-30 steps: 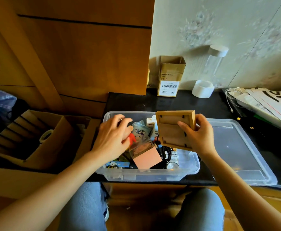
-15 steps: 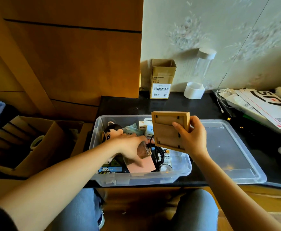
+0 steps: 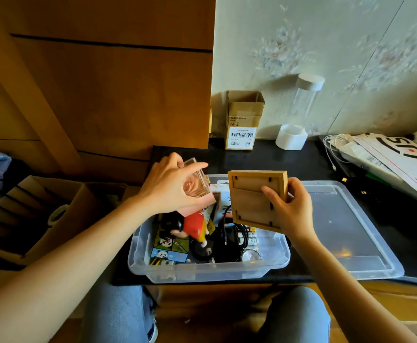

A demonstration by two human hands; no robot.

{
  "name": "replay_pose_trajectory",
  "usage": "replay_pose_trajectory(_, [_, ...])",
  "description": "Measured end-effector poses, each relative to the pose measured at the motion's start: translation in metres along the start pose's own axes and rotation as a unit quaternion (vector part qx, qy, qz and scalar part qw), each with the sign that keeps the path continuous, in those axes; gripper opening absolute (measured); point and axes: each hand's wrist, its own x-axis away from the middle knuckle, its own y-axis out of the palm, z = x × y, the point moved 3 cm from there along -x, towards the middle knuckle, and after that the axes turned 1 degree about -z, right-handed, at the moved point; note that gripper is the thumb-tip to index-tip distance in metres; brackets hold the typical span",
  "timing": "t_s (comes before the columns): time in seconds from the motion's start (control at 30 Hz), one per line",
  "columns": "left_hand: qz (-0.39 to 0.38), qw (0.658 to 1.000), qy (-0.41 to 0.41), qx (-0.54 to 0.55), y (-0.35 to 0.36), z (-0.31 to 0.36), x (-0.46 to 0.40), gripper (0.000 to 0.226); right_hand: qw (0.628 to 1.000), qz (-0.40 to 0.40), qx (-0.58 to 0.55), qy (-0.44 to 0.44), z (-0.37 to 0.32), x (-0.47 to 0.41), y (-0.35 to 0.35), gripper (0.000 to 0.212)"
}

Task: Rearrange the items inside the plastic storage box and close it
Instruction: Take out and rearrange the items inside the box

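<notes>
Both hands are raised over the plastic storage box (image 3: 209, 271): left hand (image 3: 167, 189) grips what appears a clear pink case (image 3: 195, 184); right hand (image 3: 291, 206) pinches a wooden frame (image 3: 252, 196).

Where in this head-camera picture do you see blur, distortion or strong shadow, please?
Head view: wide-angle bending curves the wall seams at right; the left hand and its clear pink box are slightly motion-blurred; the clear tube casts a soft shadow on the wallpaper; the wooden frame stays sharp.
</notes>
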Motion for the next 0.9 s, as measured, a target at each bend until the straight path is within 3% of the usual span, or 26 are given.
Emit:
replay_pose_trajectory(0.17, [-0.005,0.999,-0.013,0.049,0.030,-0.010,0.005,0.079,1.000,-0.025,-0.002,0.003,-0.001,-0.002,0.002,0.025])
replay_pose_trajectory(0.33, [-0.025,0.984,-0.028,0.176,0.042,-0.015,0.008,0.074,0.997,-0.071,-0.003,-0.009,-0.007,0.000,0.008,0.031])
replay_pose_trajectory(0.47, [0.020,0.990,-0.034,0.132,0.034,-0.025,0.009,0.070,0.995,-0.099,-0.014,-0.023,-0.011,0.001,0.013,0.026])
replay_pose_trajectory(0.6, [0.058,0.984,-0.062,0.156,0.025,-0.023,0.009,0.057,0.994,-0.108,-0.015,-0.027,-0.012,0.000,0.016,0.023])
replay_pose_trajectory(0.77, [0.063,0.979,-0.121,0.150,0.021,-0.007,0.007,0.053,0.991,-0.127,-0.016,-0.036,-0.013,-0.002,0.021,0.016])
replay_pose_trajectory(0.9, [0.122,0.985,-0.081,0.087,0.014,0.006,0.010,0.048,0.991,-0.122,-0.011,-0.049,-0.016,-0.005,0.018,0.015])
